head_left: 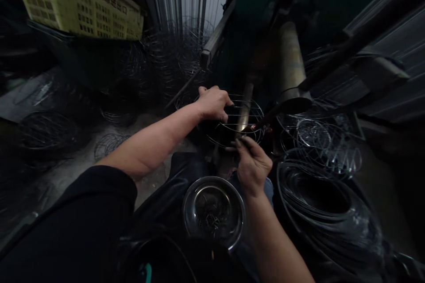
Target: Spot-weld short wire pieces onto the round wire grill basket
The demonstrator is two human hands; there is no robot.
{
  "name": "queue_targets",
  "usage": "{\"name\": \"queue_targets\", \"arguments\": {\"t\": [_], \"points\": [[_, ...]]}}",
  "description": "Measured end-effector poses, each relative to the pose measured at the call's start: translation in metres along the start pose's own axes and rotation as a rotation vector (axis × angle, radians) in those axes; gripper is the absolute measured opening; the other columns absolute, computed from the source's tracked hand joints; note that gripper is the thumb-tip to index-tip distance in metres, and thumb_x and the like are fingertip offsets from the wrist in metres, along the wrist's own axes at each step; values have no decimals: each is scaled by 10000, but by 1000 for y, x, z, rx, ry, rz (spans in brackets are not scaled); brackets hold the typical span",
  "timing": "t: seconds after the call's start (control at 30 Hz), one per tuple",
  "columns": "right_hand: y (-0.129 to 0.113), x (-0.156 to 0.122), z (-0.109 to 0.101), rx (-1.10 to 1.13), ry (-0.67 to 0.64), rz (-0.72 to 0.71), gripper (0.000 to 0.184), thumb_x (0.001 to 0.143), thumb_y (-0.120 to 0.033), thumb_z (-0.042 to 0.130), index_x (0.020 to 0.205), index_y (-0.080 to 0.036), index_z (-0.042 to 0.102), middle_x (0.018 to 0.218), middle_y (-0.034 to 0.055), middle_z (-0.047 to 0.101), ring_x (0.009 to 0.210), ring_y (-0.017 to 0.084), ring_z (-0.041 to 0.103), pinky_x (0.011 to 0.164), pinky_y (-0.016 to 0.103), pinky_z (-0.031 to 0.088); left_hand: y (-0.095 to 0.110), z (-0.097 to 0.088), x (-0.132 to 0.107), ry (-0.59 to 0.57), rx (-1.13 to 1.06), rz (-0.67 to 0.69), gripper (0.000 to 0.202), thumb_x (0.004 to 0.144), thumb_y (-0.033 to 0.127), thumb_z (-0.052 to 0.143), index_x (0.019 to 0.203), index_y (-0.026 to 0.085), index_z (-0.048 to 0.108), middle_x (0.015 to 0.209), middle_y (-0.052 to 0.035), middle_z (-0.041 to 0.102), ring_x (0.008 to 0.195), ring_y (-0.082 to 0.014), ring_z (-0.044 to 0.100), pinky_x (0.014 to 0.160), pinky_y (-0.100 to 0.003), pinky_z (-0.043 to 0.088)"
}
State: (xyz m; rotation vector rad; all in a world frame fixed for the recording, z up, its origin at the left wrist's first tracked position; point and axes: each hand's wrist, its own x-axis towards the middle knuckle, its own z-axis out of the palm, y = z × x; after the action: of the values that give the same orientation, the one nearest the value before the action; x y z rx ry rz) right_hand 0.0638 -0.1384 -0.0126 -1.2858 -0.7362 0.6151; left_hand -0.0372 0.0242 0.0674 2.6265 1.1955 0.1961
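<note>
Shadow swallows much of the workshop floor (79, 163). At upper left, a yellow crate (113, 15) is cut off by the top edge; below it, wire rings (46, 130) blur into darkness. The left hand (215, 104) curls over a round wire rack (234, 116), which lies between both hands, partly covered; whether its fingers grip wire, I cannot tell. Nearer, a metal bowl (191, 205) holds small bits, hard to make out. The right hand (254, 163) pinches narrowly at the rack's near rim, anything between its fingertips hidden. Rightmost, a wire coil (299, 219) fades into gloom.
</note>
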Motion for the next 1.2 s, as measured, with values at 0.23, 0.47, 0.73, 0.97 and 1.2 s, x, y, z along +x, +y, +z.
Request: {"name": "queue_targets", "arguments": {"t": [0.23,0.47,0.73,0.97,1.2], "points": [[10,9,-15,-357,-18,20,273,701,-401,723,846,-175,774,728,35,735,700,209,678,684,335,539,10,22,-18,117,-5,-17,352,700,322,649,1047,298,708,969,-60,665,1120,-325,437,858,-494,308],[7,19,-18,-342,129,-49,235,683,-358,712,786,-153,765,711,35,728,667,191,648,673,313,510,29,30,-19,207,38,16,265,752,312,621,1002,282,701,966,-79,655,1107,-326,426,815,-490,301],[13,24,-19,-285,161,-112,219,715,-358,704,783,-153,745,710,28,717,671,173,640,668,291,516,30,34,-6,204,18,5,269,757,330,629,1019,315,685,946,-59,643,1105,-326,439,805,-483,298],[12,31,-17,-240,202,-106,232,690,-368,709,756,-146,716,641,13,687,585,161,627,583,280,521,33,36,2,212,-34,-19,296,759,310,630,1051,321,681,940,-56,644,1109,-321,439,824,-486,278],[13,33,-16,-164,187,-110,191,663,-323,720,730,-145,702,589,-8,661,505,137,594,511,253,494,31,35,6,177,-39,-31,322,773,317,617,1088,314,682,965,-67,638,1122,-319,408,854,-500,271]]}}
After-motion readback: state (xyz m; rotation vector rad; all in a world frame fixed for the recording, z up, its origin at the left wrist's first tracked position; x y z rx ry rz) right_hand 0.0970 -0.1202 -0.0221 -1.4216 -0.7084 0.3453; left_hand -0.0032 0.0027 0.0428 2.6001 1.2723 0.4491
